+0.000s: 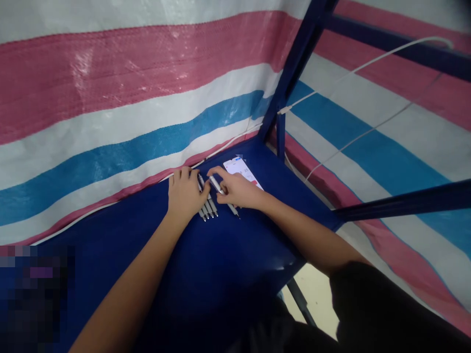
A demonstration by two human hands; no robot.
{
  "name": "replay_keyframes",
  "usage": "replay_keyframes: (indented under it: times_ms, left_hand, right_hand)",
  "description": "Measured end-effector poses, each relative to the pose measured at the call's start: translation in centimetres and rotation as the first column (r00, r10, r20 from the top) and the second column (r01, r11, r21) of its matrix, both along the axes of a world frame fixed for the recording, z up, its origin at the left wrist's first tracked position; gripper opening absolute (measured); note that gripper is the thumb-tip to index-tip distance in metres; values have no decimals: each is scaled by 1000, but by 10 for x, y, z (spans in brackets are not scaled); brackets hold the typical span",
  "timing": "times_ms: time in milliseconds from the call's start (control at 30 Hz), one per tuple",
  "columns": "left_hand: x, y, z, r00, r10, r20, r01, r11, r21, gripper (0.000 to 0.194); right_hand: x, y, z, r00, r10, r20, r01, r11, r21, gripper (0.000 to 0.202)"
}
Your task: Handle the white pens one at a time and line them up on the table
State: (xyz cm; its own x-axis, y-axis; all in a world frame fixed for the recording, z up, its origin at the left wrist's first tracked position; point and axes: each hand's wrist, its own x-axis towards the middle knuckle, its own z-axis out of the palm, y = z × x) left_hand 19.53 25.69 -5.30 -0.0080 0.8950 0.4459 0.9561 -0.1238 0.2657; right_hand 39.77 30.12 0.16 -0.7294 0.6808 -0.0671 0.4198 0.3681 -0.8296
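Several slim grey pens point(209, 209) lie side by side in a row on the dark blue tabletop point(217, 264), their tips toward me. Over the left side of the row rests my left hand point(185, 193), its fingers stretched forward and its thumb along the row's right side; its palm hides part of the pens. Just right of the row, my right hand point(237, 188) is closed around a grey pen point(215, 184), with the thumb and fingers pinching it. The dark tip of that pen points toward me, near the table surface.
Beyond my right hand lies a phone point(241, 169) with a lit white screen. Striped plastic sheeting point(147, 98) hangs behind the table and at the right. Dark blue metal posts point(290, 73) frame the corner, with a white cable point(353, 71) hanging there. The lower left is pixelated.
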Motion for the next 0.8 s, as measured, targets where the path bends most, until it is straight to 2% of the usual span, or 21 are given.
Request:
replay_keyframes:
  times_ms: [233, 433, 500, 667, 800]
  left_hand:
    - [1, 1, -2, 998, -9, 58, 8, 1000, 9, 26]
    - [1, -1, 0, 981, -62, 186, 60, 998, 14, 18]
    - [0, -1, 1, 967, -61, 247, 52, 998, 42, 16]
    - [-5, 0, 1, 901, -57, 430, -12, 988, 156, 15]
    - [-6, -1, 0, 780, -160, 605, 29, 975, 221, 14]
  right_hand:
    - [0, 0, 0, 999, 25, 27, -25, 1000, 8, 68]
    - [-2, 9, -1, 1000, -14, -2, 14, 999, -45, 67]
    - [-4, 11, -3, 1000, -29, -1, 29, 999, -18, 67]
    - [-9, 13, -6, 1000, -20, -2, 20, 990, 143, 58]
    - [-12, 11, -7, 999, -39, 15, 36, 986, 163, 64]
